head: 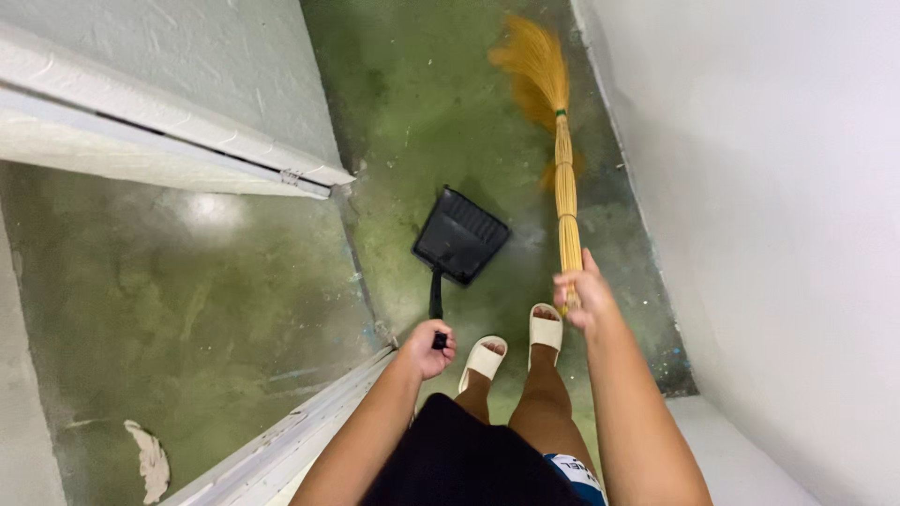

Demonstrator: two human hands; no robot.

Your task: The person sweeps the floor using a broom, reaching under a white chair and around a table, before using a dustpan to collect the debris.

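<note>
Green, mottled concrete floor [422, 103] runs between a white wall [778, 187] on the right-hand side and a white door frame [169, 122] on the left-hand side, with a second strip of pale framing [291, 436] slanting below the left hand. The left hand [429, 347] is closed around the end of the black dustpan's handle; the dustpan [461, 236] sits ahead of that hand, its scoop resting on the floor and opening away from the person. The right hand [583, 298] is wrapped around the bound stalk of a yellow straw broom [562, 178], whose bristles fan out far ahead of the hand, near the wall. Both hands are held apart, each clamped on its own tool, with the person's two feet in cream slide sandals [514, 345] just between and below them. Well off to the left of the left hand, a crumpled whitish scrap [150, 461] lies on the floor.
</note>
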